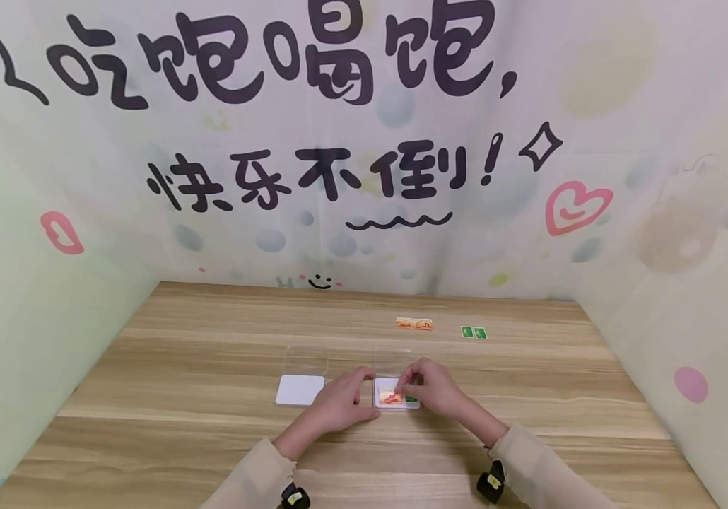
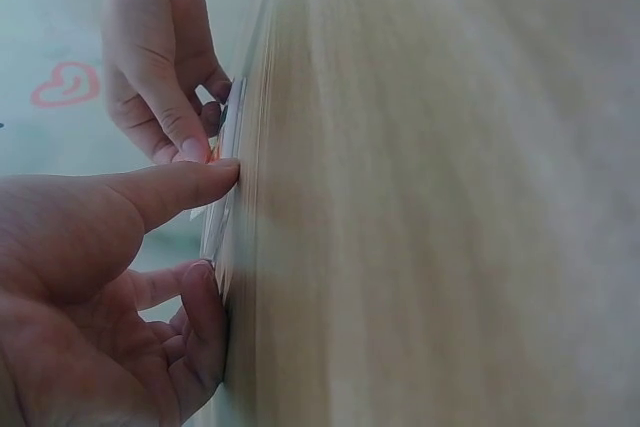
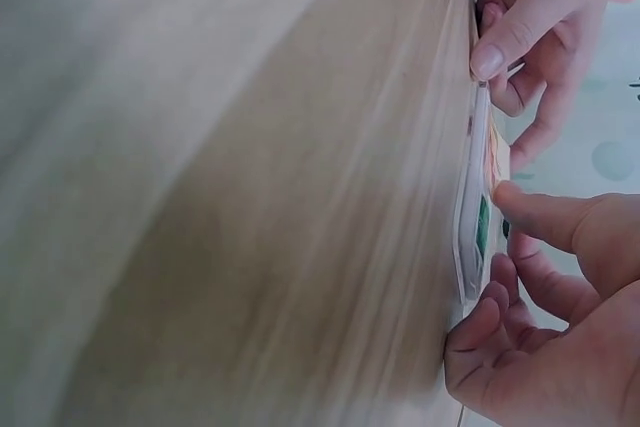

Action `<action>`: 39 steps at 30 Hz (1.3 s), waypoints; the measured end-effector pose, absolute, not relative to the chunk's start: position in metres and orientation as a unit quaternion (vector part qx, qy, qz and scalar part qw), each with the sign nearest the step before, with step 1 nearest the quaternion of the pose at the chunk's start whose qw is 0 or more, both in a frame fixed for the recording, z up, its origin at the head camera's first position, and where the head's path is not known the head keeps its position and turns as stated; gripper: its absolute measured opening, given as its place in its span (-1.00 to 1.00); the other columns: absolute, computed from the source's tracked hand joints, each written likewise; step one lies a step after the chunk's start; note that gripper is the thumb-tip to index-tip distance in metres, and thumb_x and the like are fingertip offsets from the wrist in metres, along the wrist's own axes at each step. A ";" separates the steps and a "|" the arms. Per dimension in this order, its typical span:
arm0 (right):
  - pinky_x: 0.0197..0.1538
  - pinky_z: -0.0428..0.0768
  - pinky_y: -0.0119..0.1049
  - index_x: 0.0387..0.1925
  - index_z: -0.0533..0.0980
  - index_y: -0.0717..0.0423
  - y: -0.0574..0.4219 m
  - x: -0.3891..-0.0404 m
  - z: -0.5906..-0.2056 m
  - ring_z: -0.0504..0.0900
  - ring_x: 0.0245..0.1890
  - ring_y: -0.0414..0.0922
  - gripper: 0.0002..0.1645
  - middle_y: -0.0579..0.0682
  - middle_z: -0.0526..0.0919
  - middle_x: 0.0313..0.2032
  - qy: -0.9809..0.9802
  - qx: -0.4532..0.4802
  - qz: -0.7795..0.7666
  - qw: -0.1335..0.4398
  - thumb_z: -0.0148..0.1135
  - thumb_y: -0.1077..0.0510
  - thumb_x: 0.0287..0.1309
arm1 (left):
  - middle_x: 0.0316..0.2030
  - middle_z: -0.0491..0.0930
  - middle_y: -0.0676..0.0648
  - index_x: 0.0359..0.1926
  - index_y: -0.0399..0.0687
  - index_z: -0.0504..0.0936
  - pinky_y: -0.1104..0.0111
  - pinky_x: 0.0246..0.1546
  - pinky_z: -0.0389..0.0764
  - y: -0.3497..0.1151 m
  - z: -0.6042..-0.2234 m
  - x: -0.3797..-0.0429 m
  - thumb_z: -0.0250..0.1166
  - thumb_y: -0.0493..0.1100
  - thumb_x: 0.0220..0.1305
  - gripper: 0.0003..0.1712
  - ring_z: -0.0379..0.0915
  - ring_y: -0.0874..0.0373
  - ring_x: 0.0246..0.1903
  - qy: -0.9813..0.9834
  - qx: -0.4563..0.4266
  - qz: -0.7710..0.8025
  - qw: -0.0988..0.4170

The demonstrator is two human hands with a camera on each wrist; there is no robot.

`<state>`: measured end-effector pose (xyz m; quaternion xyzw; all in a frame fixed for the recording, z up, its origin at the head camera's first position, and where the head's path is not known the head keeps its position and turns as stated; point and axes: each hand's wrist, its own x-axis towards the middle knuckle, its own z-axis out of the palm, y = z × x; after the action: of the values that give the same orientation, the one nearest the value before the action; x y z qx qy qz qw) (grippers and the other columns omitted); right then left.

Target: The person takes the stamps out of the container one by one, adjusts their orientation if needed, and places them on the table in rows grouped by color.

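Observation:
A shallow clear plastic case [image 1: 378,405] with a white insert lies on the table, its clear lid [image 1: 393,359] folded open behind. My left hand [image 1: 341,401] holds this case from the left, thumb and fingers spread along its edges. On the white insert sits a small orange-and-yellow stamp [image 1: 389,398]. My right hand [image 1: 432,387] pinches that stamp near its right side, thumb tip against it. Beside it a green stamp [image 3: 483,225] shows, partly hidden under the right hand.
To the left lies a second clear case [image 1: 300,390] with a white insert and raised lid. Farther back on the wooden table [image 1: 211,339] are an orange stamp strip [image 1: 413,323] and a pair of green stamps [image 1: 473,332]. A printed cloth wall [image 1: 313,247] stands behind.

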<state>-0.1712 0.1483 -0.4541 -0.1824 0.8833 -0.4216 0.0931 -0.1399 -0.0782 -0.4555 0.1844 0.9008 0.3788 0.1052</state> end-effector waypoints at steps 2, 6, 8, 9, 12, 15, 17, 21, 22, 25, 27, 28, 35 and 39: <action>-0.37 0.32 -0.41 -0.41 0.66 0.23 0.149 -0.172 -0.454 0.39 -0.40 -0.15 -0.87 -0.05 0.54 -0.41 0.880 -0.189 -0.426 0.096 0.45 0.32 0.26 | -0.45 0.39 0.03 0.33 -0.17 0.49 0.38 -0.51 0.22 -0.078 -0.456 -0.140 0.53 -0.07 0.27 -0.31 0.23 0.21 -0.52 0.901 0.184 0.379 0.105; -0.40 0.35 -0.42 -0.38 0.66 0.23 0.150 -0.173 -0.452 0.42 -0.42 -0.17 -0.89 -0.06 0.61 -0.41 0.877 -0.191 -0.429 0.099 0.43 0.31 0.29 | -0.45 0.39 0.03 0.33 -0.17 0.49 0.38 -0.50 0.22 -0.079 -0.456 -0.140 0.53 -0.07 0.27 -0.31 0.23 0.21 -0.51 0.900 0.186 0.379 0.104; -0.39 0.38 -0.42 -0.36 0.65 0.22 0.150 -0.173 -0.451 0.44 -0.41 -0.17 -0.89 -0.05 0.63 -0.40 0.876 -0.191 -0.430 0.100 0.42 0.30 0.30 | -0.44 0.39 0.03 0.33 -0.17 0.49 0.38 -0.50 0.22 -0.079 -0.456 -0.140 0.53 -0.08 0.27 -0.32 0.23 0.21 -0.51 0.901 0.188 0.378 0.103; -0.38 0.39 -0.42 -0.36 0.65 0.22 0.151 -0.173 -0.450 0.45 -0.41 -0.18 -0.89 -0.05 0.64 -0.40 0.876 -0.193 -0.430 0.100 0.42 0.29 0.30 | -0.44 0.39 0.03 0.33 -0.17 0.49 0.38 -0.49 0.22 -0.079 -0.456 -0.140 0.53 -0.08 0.27 -0.32 0.23 0.21 -0.51 0.901 0.189 0.377 0.102; -0.36 0.41 -0.43 -0.34 0.65 0.25 0.151 -0.174 -0.449 0.47 -0.40 -0.19 -0.90 -0.02 0.66 -0.39 0.872 -0.202 -0.433 0.105 0.42 0.30 0.31 | -0.44 0.40 0.03 0.32 -0.18 0.49 0.38 -0.49 0.23 -0.079 -0.455 -0.140 0.52 -0.08 0.27 -0.32 0.23 0.21 -0.51 0.902 0.191 0.375 0.100; -0.35 0.42 -0.43 -0.30 0.67 0.28 0.151 -0.175 -0.449 0.48 -0.39 -0.21 -0.93 -0.02 0.68 -0.39 0.870 -0.206 -0.435 0.108 0.41 0.32 0.30 | -0.44 0.40 0.03 0.33 -0.18 0.49 0.38 -0.49 0.23 -0.079 -0.455 -0.140 0.52 -0.08 0.27 -0.31 0.24 0.21 -0.50 0.902 0.189 0.374 0.102; -0.36 0.42 -0.44 -0.23 0.68 0.33 0.151 -0.176 -0.449 0.49 -0.40 -0.21 -0.92 0.00 0.69 -0.39 0.868 -0.209 -0.438 0.108 0.41 0.34 0.28 | -0.44 0.40 0.03 0.34 -0.18 0.48 0.37 -0.48 0.23 -0.078 -0.454 -0.139 0.52 -0.07 0.27 -0.31 0.24 0.21 -0.50 0.902 0.186 0.375 0.104; -0.38 0.43 -0.45 -0.12 0.70 0.37 0.152 -0.178 -0.451 0.50 -0.41 -0.22 -0.83 0.01 0.72 -0.37 0.867 -0.211 -0.438 0.109 0.40 0.36 0.27 | -0.45 0.40 0.03 0.34 -0.19 0.48 0.37 -0.48 0.23 -0.078 -0.453 -0.139 0.52 -0.07 0.27 -0.30 0.24 0.20 -0.51 0.902 0.181 0.377 0.107; -0.37 0.44 -0.45 -0.12 0.71 0.37 0.152 -0.178 -0.451 0.51 -0.41 -0.22 -0.83 0.01 0.73 -0.36 0.867 -0.211 -0.437 0.110 0.40 0.36 0.27 | -0.45 0.40 0.03 0.34 -0.19 0.48 0.37 -0.48 0.23 -0.078 -0.454 -0.139 0.52 -0.06 0.28 -0.30 0.24 0.20 -0.50 0.903 0.181 0.376 0.107; -0.34 0.47 -0.44 -0.16 0.72 0.33 0.152 -0.179 -0.451 0.55 -0.37 -0.21 -0.88 0.02 0.75 -0.33 0.867 -0.213 -0.436 0.112 0.39 0.34 0.30 | -0.45 0.40 0.03 0.34 -0.19 0.48 0.37 -0.48 0.23 -0.078 -0.454 -0.139 0.52 -0.05 0.28 -0.29 0.24 0.21 -0.50 0.904 0.182 0.374 0.105; -0.32 0.48 -0.43 -0.18 0.73 0.31 0.153 -0.179 -0.451 0.56 -0.36 -0.20 -0.89 0.02 0.76 -0.33 0.867 -0.213 -0.437 0.113 0.38 0.33 0.32 | -0.44 0.40 0.03 0.34 -0.18 0.48 0.37 -0.48 0.23 -0.078 -0.455 -0.140 0.52 -0.03 0.28 -0.29 0.24 0.21 -0.50 0.904 0.183 0.373 0.103; -0.32 0.48 -0.43 -0.19 0.73 0.31 0.153 -0.179 -0.451 0.56 -0.36 -0.20 -0.90 0.02 0.76 -0.32 0.867 -0.213 -0.437 0.113 0.38 0.32 0.32 | -0.44 0.40 0.03 0.34 -0.18 0.49 0.37 -0.48 0.23 -0.078 -0.455 -0.140 0.52 -0.03 0.28 -0.29 0.24 0.21 -0.50 0.904 0.183 0.373 0.102; -0.33 0.47 -0.42 -0.19 0.73 0.28 0.155 -0.182 -0.453 0.53 -0.38 -0.18 -0.89 0.02 0.76 -0.32 0.866 -0.215 -0.439 0.109 0.35 0.29 0.37 | -0.44 0.40 0.04 0.32 -0.16 0.50 0.37 -0.48 0.22 -0.079 -0.457 -0.141 0.51 -0.02 0.28 -0.32 0.24 0.21 -0.50 0.905 0.188 0.369 0.098; -0.30 0.48 -0.41 -0.20 0.72 0.28 0.155 -0.183 -0.452 0.53 -0.36 -0.18 -0.90 0.01 0.74 -0.32 0.867 -0.217 -0.435 0.107 0.34 0.31 0.37 | -0.44 0.40 0.03 0.32 -0.15 0.51 0.38 -0.48 0.21 -0.078 -0.456 -0.141 0.51 -0.02 0.29 -0.33 0.24 0.20 -0.50 0.904 0.186 0.371 0.100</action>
<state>-0.1830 0.1552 -0.4525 -0.2168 0.8673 -0.4352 0.1067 -0.1406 -0.0785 -0.4561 0.1858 0.9042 0.3714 0.1004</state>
